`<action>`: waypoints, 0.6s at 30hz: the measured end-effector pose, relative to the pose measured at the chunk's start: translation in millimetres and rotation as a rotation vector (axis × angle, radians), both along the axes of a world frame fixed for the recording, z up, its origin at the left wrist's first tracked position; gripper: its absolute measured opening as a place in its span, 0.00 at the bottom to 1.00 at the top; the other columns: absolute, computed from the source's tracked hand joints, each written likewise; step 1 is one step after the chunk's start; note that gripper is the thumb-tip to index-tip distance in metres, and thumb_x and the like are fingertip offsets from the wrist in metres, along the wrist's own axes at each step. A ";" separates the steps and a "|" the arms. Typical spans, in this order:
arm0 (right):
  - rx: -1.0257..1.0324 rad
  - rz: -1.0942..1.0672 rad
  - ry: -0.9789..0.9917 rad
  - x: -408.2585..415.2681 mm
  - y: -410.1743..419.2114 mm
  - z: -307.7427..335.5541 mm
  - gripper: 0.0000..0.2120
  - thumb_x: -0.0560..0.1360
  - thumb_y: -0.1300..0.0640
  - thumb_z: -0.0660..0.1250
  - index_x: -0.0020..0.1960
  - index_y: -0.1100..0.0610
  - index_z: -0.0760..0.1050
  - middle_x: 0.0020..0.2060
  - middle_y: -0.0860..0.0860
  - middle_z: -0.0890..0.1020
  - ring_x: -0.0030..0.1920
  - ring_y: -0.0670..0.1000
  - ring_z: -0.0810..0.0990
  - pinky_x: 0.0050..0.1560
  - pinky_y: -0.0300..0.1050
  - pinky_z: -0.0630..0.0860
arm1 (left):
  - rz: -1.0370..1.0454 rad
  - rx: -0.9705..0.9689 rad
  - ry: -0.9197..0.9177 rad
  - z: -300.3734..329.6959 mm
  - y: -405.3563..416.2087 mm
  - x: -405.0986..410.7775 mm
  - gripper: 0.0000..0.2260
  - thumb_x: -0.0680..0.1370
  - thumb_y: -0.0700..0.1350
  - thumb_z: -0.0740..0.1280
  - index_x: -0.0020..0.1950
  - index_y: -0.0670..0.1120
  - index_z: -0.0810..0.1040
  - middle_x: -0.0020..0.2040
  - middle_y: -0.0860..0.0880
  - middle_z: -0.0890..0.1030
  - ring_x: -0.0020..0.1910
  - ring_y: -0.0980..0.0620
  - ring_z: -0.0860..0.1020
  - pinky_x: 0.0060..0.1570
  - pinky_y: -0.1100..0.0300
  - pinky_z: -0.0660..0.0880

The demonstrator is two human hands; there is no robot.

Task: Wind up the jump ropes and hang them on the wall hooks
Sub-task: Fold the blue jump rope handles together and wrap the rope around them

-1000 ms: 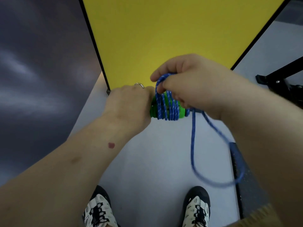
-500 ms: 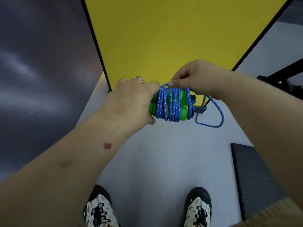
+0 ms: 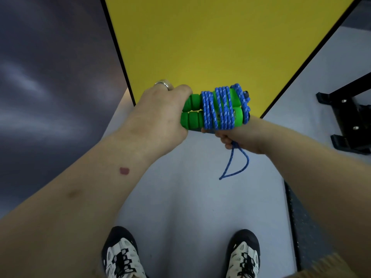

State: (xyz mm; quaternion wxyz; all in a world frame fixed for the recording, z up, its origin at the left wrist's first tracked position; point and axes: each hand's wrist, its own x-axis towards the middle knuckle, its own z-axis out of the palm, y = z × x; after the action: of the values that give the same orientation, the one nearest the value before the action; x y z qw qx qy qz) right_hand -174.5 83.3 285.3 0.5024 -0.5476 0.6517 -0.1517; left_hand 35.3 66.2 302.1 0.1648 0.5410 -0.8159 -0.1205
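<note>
Furthest left is a dark grey wall [image 3: 50, 77], and next to it a yellow panel [image 3: 210, 41] rises from the pale floor [image 3: 180, 197]. In front of the panel's lower edge the left hand [image 3: 160, 115], a ring [image 3: 163, 84] on one finger, has its fingers curled round the left ends of two green handles [image 3: 192, 111], which lie side by side, one above the other, with their long axis running left to right in the view. One blue rope [image 3: 218, 109] is wound round both handles in many close turns, bunched toward their right ends; the bundle is held in the air, resting on nothing. Just under the right end, the right hand [image 3: 239, 137] reaches up from below with its fingers closed on the rope's tail, from which one short loop [image 3: 234, 167] hangs free. That relation probably governs the coming move: the slack lies below and to the right of the coil, nearest the right hand, so the last turns or a tuck would likely go round the handles' right end while the left hand steadies them. Lower down, two shoes [image 3: 122, 255] stand on the floor. At the right edge are a dark mat [image 3: 301, 221] and, above it, a black metal frame [image 3: 349, 113]. No wall hooks are in view.
</note>
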 end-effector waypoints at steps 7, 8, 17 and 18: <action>-0.105 0.062 0.189 38.5 26.8 -2.2 0.20 0.84 0.44 0.55 0.44 0.51 0.80 0.35 0.50 0.75 0.34 0.50 0.73 0.37 0.45 0.71 | 0.090 -0.058 -0.041 -10.7 -2.0 2.9 0.24 0.69 0.53 0.76 0.62 0.58 0.72 0.47 0.48 0.73 0.49 0.41 0.75 0.39 0.51 0.74; -0.116 0.093 0.229 42.6 31.1 2.5 0.19 0.84 0.45 0.54 0.45 0.51 0.80 0.35 0.49 0.76 0.34 0.49 0.73 0.36 0.43 0.71 | 0.099 -0.057 -0.061 -11.9 -2.5 3.6 0.26 0.69 0.53 0.77 0.63 0.59 0.71 0.48 0.48 0.73 0.50 0.41 0.75 0.39 0.52 0.73; -0.209 0.403 0.597 57.4 41.4 68.4 0.14 0.83 0.50 0.58 0.40 0.54 0.70 0.33 0.50 0.73 0.31 0.51 0.71 0.30 0.45 0.63 | 0.013 0.033 -0.131 -17.4 -1.5 3.4 0.23 0.68 0.49 0.78 0.58 0.57 0.72 0.47 0.49 0.72 0.51 0.41 0.71 0.42 0.47 0.76; -0.215 0.425 0.620 56.4 37.9 77.8 0.13 0.82 0.50 0.59 0.42 0.54 0.73 0.34 0.50 0.74 0.32 0.51 0.72 0.30 0.45 0.64 | -0.003 0.054 -0.134 -17.5 -0.4 2.7 0.23 0.68 0.48 0.78 0.58 0.56 0.72 0.47 0.50 0.72 0.52 0.41 0.71 0.42 0.46 0.76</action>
State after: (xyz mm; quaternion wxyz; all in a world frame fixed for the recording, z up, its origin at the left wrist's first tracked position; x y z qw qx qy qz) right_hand -118.1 121.2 363.1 0.2419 -0.7397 0.6249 0.0609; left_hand 38.1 65.8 284.6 0.0949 0.5510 -0.8222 -0.1063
